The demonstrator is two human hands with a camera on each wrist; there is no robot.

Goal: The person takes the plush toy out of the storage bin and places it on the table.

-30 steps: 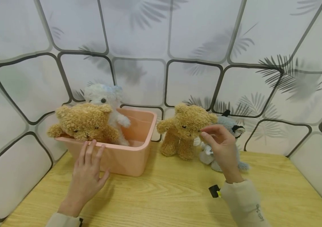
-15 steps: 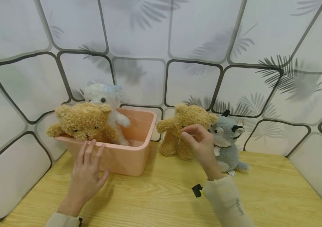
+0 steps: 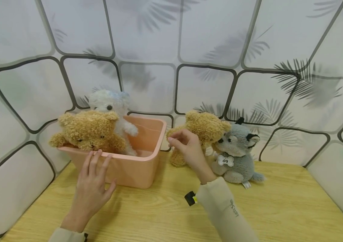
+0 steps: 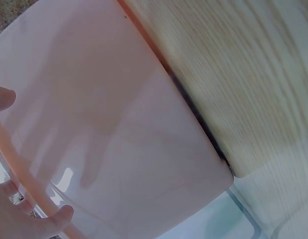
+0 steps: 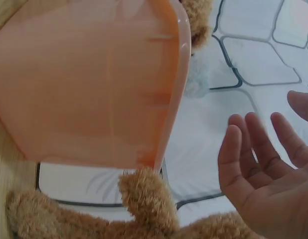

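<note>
Resting along the front rim of the pink bin [image 3: 132, 169], the left hand [image 3: 91, 190] lies with its fingers extended and its thumb apart. The right hand [image 3: 191, 153] holds nothing: its fingers bend loosely, thumb clear of them, in front of the standing tan bear [image 3: 206, 126]. That bear is on the wooden table [image 3: 147, 215], between the bin and the grey plush dog [image 3: 239, 164]. Inside the bin sit 2 toys, a second tan bear [image 3: 88, 129] leaning on the front rim and a white plush [image 3: 109, 101] behind it.

The standing bear looks light, soft and hard to damage; its curly pile should grip well, and the body just under the head seems the surest hold. The bin looks stiff and smooth, likely slippery on its walls, so its lip is the better hold.

The right hand hides part of the standing bear's trunk and 1 leg. The bin's front wall hides the second bear's lower body. Whether the left fingertips touch that bear cannot be told. The black-and-yellow piece [image 3: 190, 199] by the right sleeve [image 3: 220, 198] is too small to identify.
</note>
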